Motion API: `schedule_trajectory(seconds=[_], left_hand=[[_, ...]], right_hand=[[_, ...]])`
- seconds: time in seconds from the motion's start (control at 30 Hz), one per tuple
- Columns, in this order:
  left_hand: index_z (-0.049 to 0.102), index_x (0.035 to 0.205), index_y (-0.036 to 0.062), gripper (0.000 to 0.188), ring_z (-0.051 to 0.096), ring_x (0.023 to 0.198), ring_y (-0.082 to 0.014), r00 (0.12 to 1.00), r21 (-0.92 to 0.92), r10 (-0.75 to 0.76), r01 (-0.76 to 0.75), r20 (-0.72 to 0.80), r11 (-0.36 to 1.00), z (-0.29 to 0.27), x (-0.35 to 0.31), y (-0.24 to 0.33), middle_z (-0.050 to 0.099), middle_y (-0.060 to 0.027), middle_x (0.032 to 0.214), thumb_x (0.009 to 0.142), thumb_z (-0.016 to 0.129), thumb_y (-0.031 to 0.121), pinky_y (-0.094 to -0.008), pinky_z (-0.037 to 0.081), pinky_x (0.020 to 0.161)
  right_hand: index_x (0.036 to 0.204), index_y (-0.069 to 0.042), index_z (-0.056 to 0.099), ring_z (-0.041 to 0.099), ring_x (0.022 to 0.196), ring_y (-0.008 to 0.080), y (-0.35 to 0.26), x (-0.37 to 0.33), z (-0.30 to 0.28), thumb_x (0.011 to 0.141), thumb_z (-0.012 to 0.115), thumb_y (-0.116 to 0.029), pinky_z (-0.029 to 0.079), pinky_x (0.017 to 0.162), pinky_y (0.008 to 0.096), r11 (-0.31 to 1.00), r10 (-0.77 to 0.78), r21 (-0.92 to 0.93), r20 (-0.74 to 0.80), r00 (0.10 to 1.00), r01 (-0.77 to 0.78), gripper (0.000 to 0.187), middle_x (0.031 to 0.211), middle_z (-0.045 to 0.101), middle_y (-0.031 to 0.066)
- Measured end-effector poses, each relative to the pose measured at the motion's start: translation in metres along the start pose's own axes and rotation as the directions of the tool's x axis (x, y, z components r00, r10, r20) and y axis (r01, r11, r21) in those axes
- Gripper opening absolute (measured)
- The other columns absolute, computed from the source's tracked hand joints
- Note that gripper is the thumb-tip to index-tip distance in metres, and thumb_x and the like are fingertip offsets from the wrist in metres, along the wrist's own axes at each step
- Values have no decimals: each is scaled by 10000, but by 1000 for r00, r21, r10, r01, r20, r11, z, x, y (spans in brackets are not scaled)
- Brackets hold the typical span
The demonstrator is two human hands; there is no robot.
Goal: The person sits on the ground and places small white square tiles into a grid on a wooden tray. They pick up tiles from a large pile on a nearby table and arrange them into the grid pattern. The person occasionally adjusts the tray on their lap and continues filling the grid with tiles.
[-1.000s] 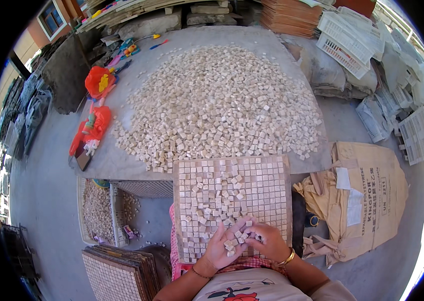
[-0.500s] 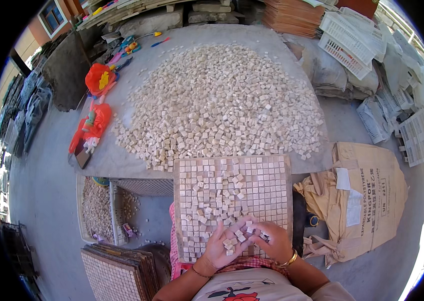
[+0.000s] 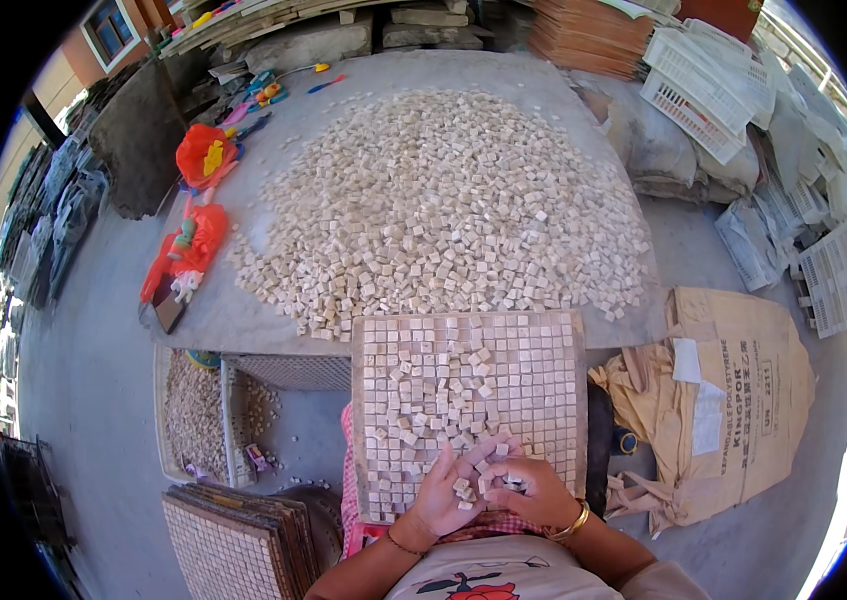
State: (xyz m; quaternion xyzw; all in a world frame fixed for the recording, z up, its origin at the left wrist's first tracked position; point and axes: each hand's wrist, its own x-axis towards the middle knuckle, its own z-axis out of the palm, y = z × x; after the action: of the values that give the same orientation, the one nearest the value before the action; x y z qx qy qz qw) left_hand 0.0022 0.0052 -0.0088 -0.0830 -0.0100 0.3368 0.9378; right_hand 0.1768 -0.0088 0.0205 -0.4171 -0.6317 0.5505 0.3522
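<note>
My left hand (image 3: 437,497) is cupped palm up over the near edge of a square mosaic board, holding several small pale stone tiles (image 3: 464,490). My right hand (image 3: 541,492) has its fingers curled over that palm and pinches a stone tile (image 3: 513,484), partly hidden by the fingers. The grid board (image 3: 580,400) lies tilted against the front of the table, with most slots filled by square tiles. Loose tiles (image 3: 457,385) are scattered across its middle and left, on top of the rows.
A large heap of stone tiles (image 3: 443,200) covers the table (image 3: 203,330) ahead. Red plastic bags with toys (image 3: 201,240) lie at its left edge. Below left stand a crate of tiles (image 3: 193,420) and stacked grid boards (image 3: 228,545). A brown paper sack (image 3: 743,410) lies at right.
My right hand has curled further and shifted slightly over the left palm, among the tiles. Both hands stay together at the board's near edge. The view has moved slightly.
</note>
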Motion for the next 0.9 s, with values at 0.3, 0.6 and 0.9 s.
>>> schedule_trajectory(seconds=[0.3, 0.6, 0.9], left_hand=[[349, 1385, -22, 689, 410, 1282, -255, 924, 157, 116, -62, -364, 986, 19, 4, 0, 415, -167, 1388, 976, 256, 524, -365, 320, 1076], [313, 1407, 18, 641, 427, 1252, -254, 880, 320, 145, 9, -453, 947, 14, 3, -2, 412, -107, 1388, 978, 310, 494, -414, 364, 1033], [326, 1418, 70, 608, 412, 1264, -223, 922, 281, 118, -11, -368, 960, 21, 4, -3, 409, -110, 1398, 989, 260, 495, -388, 352, 1025]], right_hand=[[922, 3, 619, 480, 615, 98, -7, 1, -24, 900, 603, -249, 408, 548, 228, 866, 133, 467, 128, 983, -178, 253, 759, 548, 43], [967, -81, 676, 627, 787, 262, -16, 0, -1, 812, 679, -155, 505, 722, 335, 944, 17, -329, 14, 1000, -12, 172, 902, 648, 101], [991, -111, 644, 628, 733, 261, -20, -1, -10, 800, 681, -166, 521, 608, 314, 893, -217, -406, -6, 976, 196, 202, 903, 609, 58]])
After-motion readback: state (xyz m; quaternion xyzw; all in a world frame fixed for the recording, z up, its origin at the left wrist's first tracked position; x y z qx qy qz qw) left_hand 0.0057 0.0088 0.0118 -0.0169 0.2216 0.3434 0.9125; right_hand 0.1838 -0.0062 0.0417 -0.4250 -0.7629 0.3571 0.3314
